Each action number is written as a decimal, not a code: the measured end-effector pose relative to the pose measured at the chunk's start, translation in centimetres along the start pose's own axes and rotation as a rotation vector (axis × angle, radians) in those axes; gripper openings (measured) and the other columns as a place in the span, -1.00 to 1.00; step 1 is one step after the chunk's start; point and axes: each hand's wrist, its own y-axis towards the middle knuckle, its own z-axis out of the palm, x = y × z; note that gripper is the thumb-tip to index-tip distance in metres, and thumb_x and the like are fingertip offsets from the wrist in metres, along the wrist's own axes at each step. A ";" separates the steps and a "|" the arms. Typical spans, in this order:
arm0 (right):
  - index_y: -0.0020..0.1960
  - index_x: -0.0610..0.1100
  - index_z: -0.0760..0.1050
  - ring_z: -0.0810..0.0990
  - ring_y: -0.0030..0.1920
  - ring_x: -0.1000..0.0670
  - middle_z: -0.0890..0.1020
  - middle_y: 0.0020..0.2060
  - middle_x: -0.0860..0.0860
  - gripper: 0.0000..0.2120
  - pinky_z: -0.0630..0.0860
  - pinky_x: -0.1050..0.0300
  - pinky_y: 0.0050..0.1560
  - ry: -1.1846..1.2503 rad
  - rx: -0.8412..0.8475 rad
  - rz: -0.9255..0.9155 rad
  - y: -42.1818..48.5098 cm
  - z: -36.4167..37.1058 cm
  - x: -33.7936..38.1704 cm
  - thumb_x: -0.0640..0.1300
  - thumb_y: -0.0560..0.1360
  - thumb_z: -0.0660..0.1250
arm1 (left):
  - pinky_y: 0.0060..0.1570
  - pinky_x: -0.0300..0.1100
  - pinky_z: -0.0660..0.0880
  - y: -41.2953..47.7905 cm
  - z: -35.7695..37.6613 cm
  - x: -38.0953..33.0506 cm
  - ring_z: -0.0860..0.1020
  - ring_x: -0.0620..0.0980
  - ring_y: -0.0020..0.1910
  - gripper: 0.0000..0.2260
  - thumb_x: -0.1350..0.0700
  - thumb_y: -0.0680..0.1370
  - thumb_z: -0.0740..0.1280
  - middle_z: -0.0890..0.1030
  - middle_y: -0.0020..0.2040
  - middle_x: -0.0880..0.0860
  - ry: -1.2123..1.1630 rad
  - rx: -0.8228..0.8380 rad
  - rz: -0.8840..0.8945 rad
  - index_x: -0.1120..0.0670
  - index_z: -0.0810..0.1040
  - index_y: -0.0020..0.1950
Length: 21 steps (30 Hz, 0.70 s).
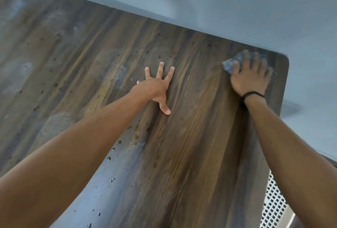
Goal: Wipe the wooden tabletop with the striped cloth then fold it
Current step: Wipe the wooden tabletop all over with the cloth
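The dark wooden tabletop [182,145] fills most of the head view, with water drops and wet smears across its left half. My left hand [157,86] lies flat on the wood near the middle, fingers spread and straight. My right hand [250,74] presses down on the bunched bluish cloth [230,63] near the table's far right corner. Its fingers curl over the cloth, which is mostly hidden beneath the palm. A black band circles the right wrist.
A pale grey wall [237,9] runs along the table's far edge. The rounded far right table corner [285,58] is just beyond my right hand. A white perforated panel [273,202] stands beside the table at the lower right.
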 end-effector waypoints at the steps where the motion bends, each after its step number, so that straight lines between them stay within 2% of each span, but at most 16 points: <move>1: 0.64 0.09 0.02 0.04 0.61 -0.19 0.09 0.63 -0.07 -0.45 -0.09 -0.25 0.56 -0.053 0.006 -0.134 -0.6 0.7 0.9 0.19 0.69 -0.09 | 0.40 0.44 0.12 0.0 -0.1 -0.2 -0.39 0.46 0.46 0.39 -0.22 0.23 0.62 -0.62 0.44 0.04 0.005 0.005 0.000 -0.13 -0.61 0.42; 3: 0.64 0.10 0.06 0.10 0.60 -0.16 0.14 0.62 -0.05 -0.47 -0.03 -0.24 0.55 -0.069 0.024 -0.349 -1.0 1.0 0.7 0.19 0.69 -0.05 | 0.40 0.43 0.15 -0.1 -0.3 -0.5 -0.39 0.47 0.45 0.39 -0.22 0.23 0.61 -0.63 0.44 0.05 0.017 0.009 -0.007 -0.12 -0.62 0.41; 4: 0.63 0.10 0.08 0.11 0.60 -0.16 0.15 0.62 -0.05 -0.47 -0.01 -0.25 0.56 -0.061 0.001 -0.326 -0.1 0.5 0.1 0.19 0.69 -0.05 | 0.39 0.43 0.16 -0.1 -0.4 -0.5 -0.39 0.47 0.45 0.39 -0.21 0.24 0.61 -0.63 0.43 0.05 0.021 0.012 -0.014 -0.12 -0.62 0.41; 7: 0.65 0.05 0.03 0.00 0.62 -0.18 0.07 0.64 -0.09 -0.43 -0.11 -0.27 0.57 0.011 0.004 0.071 3.4 -0.8 0.3 0.19 0.68 -0.11 | 0.38 0.43 0.19 -0.2 -0.4 -0.6 -0.39 0.47 0.45 0.38 -0.21 0.25 0.61 -0.64 0.43 0.05 0.024 0.018 -0.021 -0.12 -0.62 0.41; 8: 0.65 0.05 0.01 -0.02 0.62 -0.18 0.04 0.64 -0.09 -0.43 -0.14 -0.26 0.58 0.011 0.031 0.070 3.5 -0.5 1.4 0.19 0.69 -0.12 | 0.38 0.43 0.19 -0.2 -0.5 -0.5 -0.39 0.47 0.45 0.39 -0.21 0.24 0.61 -0.64 0.43 0.05 0.026 0.020 -0.022 -0.12 -0.62 0.41; 11: 0.64 0.08 0.06 0.06 0.61 -0.16 0.10 0.63 -0.05 -0.45 -0.08 -0.23 0.56 -0.062 0.030 -0.285 1.9 1.2 2.8 0.18 0.68 -0.09 | 0.36 0.46 0.16 -0.2 -0.5 -0.5 -0.39 0.47 0.45 0.40 -0.20 0.23 0.62 -0.63 0.43 0.05 0.019 0.017 -0.011 -0.13 -0.62 0.42; 12: 0.63 0.08 0.09 0.09 0.61 -0.16 0.13 0.63 -0.06 -0.45 -0.04 -0.24 0.56 -0.053 0.007 -0.308 2.4 0.8 2.0 0.19 0.67 -0.09 | 0.35 0.47 0.15 -0.2 -0.5 -0.5 -0.39 0.46 0.45 0.40 -0.20 0.23 0.62 -0.64 0.43 0.04 0.014 0.013 -0.010 -0.13 -0.61 0.42; 15: 0.64 0.03 0.07 0.05 0.61 -0.20 0.11 0.63 -0.09 -0.43 -0.08 -0.27 0.57 0.010 0.023 0.006 4.4 -0.6 0.9 0.18 0.68 -0.09 | 0.35 0.47 0.15 -0.1 -0.3 -0.4 -0.39 0.47 0.45 0.40 -0.20 0.23 0.63 -0.64 0.43 0.04 0.016 0.008 -0.016 -0.13 -0.61 0.42; 16: 0.64 0.01 0.07 0.05 0.61 -0.22 0.11 0.63 -0.10 -0.44 -0.09 -0.26 0.57 -0.003 0.017 0.008 3.8 -0.1 1.7 0.16 0.69 -0.09 | 0.35 0.47 0.15 -0.1 -0.4 -0.3 -0.39 0.47 0.45 0.41 -0.20 0.22 0.63 -0.64 0.42 0.05 0.020 0.011 -0.019 -0.13 -0.62 0.41; 19: 0.62 0.02 0.13 0.17 0.57 -0.21 0.21 0.60 -0.10 -0.45 0.01 -0.27 0.54 -0.064 -0.051 -0.314 0.9 1.7 2.9 0.16 0.68 -0.06 | 0.35 0.47 0.16 0.2 -0.5 -0.6 -0.40 0.48 0.44 0.41 -0.20 0.22 0.63 -0.65 0.41 0.05 0.013 0.018 -0.017 -0.13 -0.63 0.39; 20: 0.62 0.04 0.14 0.18 0.57 -0.20 0.22 0.60 -0.08 -0.45 0.02 -0.27 0.54 -0.061 -0.050 -0.323 1.0 1.6 2.4 0.17 0.67 -0.06 | 0.35 0.47 0.16 0.1 -0.6 -0.6 -0.40 0.48 0.44 0.41 -0.20 0.22 0.63 -0.65 0.41 0.05 0.012 0.018 -0.018 -0.13 -0.63 0.39; 21: 0.63 0.05 0.12 0.16 0.58 -0.18 0.20 0.60 -0.07 -0.44 0.00 -0.27 0.55 -0.046 -0.033 -0.233 1.6 1.2 2.0 0.19 0.67 -0.07 | 0.35 0.47 0.16 0.1 -0.5 -0.6 -0.40 0.48 0.44 0.41 -0.20 0.22 0.63 -0.65 0.41 0.04 0.014 0.018 -0.022 -0.13 -0.63 0.40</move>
